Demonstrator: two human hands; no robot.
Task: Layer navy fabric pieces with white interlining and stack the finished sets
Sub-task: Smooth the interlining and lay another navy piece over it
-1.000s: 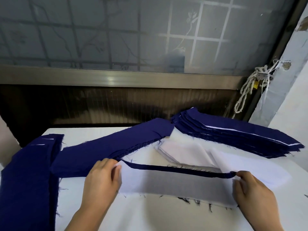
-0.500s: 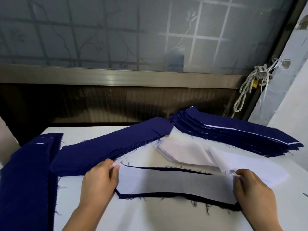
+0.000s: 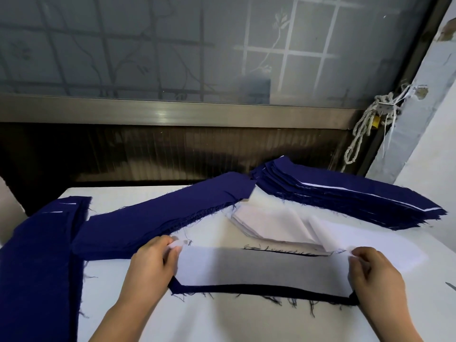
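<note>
Between left hand [image 3: 148, 266] and right hand [image 3: 376, 280] lies interlining [image 3: 259, 267].

Left hand [image 3: 151, 264] and right hand [image 3: 376, 276] — well apart — both pinching, fingers curled.

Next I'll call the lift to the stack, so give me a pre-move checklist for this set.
1. Left hand pinches the interlining's left end: ok.
2. Right hand pinches its right end: ok.
3. Interlining lies on the navy piece: ok.
4. Edges flush: not ok, navy shows along the near edge.
5. Single interlining layer in hand: cannot tell.
6. Right stack in view: ok.
</note>
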